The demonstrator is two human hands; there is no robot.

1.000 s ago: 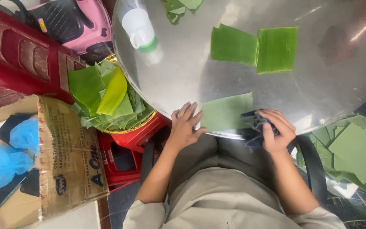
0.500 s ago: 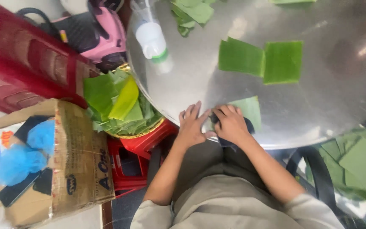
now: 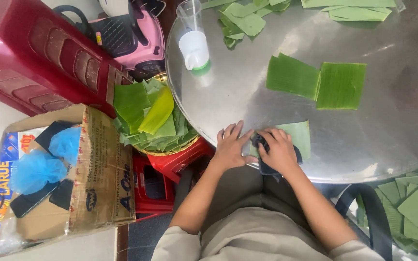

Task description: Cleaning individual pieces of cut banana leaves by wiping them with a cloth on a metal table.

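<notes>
Both hands are seen at the near edge of a round metal table [image 3: 247, 96], with the forearms reaching forward from the seated person's lap. The left hand [image 3: 231, 147] is laid flat, palm down, its fingers spread apart and pressed on the tabletop just beside a cut green leaf piece [image 3: 298, 137]. The right hand [image 3: 279, 152] is curled over a dark cloth [image 3: 267, 169], which is gripped under the bent fingers and held against the leaf piece's near left part. The two hands are nearly touching at the thumbs.

Farther across the table, two squarish leaf pieces [image 3: 318, 82] are laid side by side, slightly overlapping, well apart from the hands. A white spray bottle [image 3: 193, 46] is stood upright near the far left rim. To the left of the table, a basket of stacked leaves [image 3: 153, 121] is set on a red stool [image 3: 175, 159], beside a cardboard box [image 3: 97, 179].
</notes>
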